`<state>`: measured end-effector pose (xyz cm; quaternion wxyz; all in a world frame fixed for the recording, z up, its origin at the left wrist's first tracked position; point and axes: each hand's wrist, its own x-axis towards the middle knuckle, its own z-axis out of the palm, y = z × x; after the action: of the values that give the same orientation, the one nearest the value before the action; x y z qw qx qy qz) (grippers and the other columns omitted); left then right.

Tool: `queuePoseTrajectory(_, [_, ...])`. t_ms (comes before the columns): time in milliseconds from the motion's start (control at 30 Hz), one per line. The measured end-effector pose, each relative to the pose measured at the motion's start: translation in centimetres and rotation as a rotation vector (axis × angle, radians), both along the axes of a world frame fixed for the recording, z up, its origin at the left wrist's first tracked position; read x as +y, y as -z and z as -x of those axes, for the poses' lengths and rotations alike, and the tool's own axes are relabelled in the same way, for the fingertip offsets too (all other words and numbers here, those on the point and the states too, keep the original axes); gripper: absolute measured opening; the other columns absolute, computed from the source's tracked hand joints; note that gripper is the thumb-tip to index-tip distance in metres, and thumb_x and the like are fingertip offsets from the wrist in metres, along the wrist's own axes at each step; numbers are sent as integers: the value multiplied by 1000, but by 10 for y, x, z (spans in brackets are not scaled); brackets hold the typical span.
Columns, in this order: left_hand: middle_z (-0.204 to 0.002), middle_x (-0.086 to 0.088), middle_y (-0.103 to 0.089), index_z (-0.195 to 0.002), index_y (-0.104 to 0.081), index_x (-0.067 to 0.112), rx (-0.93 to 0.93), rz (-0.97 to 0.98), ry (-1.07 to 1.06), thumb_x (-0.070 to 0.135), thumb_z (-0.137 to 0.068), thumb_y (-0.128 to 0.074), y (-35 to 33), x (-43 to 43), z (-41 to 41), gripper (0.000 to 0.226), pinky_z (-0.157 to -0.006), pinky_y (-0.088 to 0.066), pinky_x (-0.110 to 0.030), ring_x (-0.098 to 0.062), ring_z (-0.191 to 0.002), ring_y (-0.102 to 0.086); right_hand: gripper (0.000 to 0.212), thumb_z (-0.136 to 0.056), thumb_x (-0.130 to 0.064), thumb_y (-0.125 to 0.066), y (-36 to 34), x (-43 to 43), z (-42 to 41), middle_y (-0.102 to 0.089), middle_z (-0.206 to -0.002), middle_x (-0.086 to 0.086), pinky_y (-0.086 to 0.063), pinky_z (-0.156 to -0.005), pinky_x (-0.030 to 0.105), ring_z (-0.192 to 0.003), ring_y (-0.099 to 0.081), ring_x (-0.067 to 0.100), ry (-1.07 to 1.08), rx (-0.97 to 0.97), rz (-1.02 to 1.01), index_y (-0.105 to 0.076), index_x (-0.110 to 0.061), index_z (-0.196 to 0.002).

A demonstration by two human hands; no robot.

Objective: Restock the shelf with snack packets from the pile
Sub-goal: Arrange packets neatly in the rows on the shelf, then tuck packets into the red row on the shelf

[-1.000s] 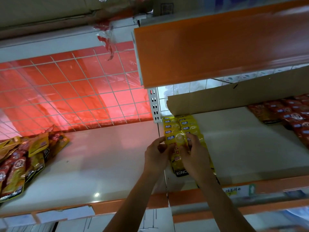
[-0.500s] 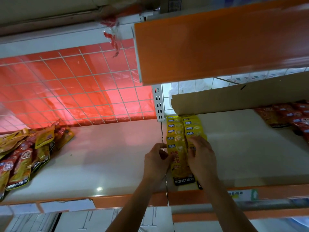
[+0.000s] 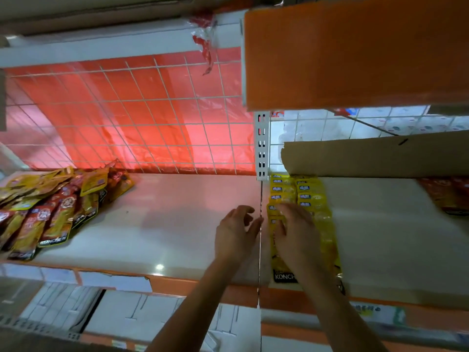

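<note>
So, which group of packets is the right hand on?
The all-yellow rows under the right hand; the mixed pile lies far left, the red packets far right.

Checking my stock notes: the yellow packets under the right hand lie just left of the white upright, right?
No. The head view shows the yellow packets under the right hand lying just right of the white upright.

White shelf (image 3: 165, 224), orange front edge — a loose pile of packets (image 3: 50, 207) at left, rows of yellow packets (image 3: 313, 199) centre-right, red packets (image 3: 446, 196) far right.
</note>
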<state>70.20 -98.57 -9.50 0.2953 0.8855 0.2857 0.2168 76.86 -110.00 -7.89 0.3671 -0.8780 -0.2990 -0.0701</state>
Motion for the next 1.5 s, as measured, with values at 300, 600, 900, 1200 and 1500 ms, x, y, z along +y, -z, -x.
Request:
queuePoseTrajectory(300, [-110, -7, -70, -109, -70, 11, -1, -441, -64, 24, -80, -75, -4, 79, 43, 32, -83, -55, -37, -29, -103, -64, 37, -81, -6, -68, 7, 96, 40, -64, -121, 7, -43, -98, 33, -115, -57, 26, -164, -70, 9, -65, -13, -116])
queuePoseTrajectory(600, [-119, -11, -65, -117, -66, 10, 102, -530, -159, 19, -83, -70, -19, 209, 112, 36, -92, -48, -40, -33, -112, -57, 40, -89, -14, -58, 6, 240, 92, -55, -134, 2, -32, -104, 25, -123, -46, 22, -305, 38, 30, -55, -18, -129])
queuePoseTrajectory(900, [-105, -17, -63, -107, -66, 5, 155, -511, -395, 8, -83, -56, -40, 338, 176, 27, -88, -42, -42, -37, -100, -55, 71, -67, 1, -62, -10, 359, 124, -49, -140, 6, -33, -107, 33, -129, -42, 27, -540, -28, 43, -50, -15, -135])
queuePoseTrajectory(1200, [-141, -23, -38, -140, -34, 12, 574, -252, -617, 47, -94, -47, -34, 423, 202, 59, -105, -30, -48, -40, -130, -37, 96, -72, -5, -66, -5, 420, 128, -13, -160, -3, -15, -119, 34, -148, -6, 20, -712, -171, 408, -17, -27, -151])
queuePoseTrajectory(1500, [-127, -12, -53, -131, -50, 17, 534, -338, -542, 28, -92, -47, -30, 409, 194, 40, -93, -39, -40, -33, -117, -47, 68, -76, -1, -59, 5, 414, 123, -40, -148, -8, -28, -111, 37, -135, -31, 24, -679, -29, 289, -50, -32, -136])
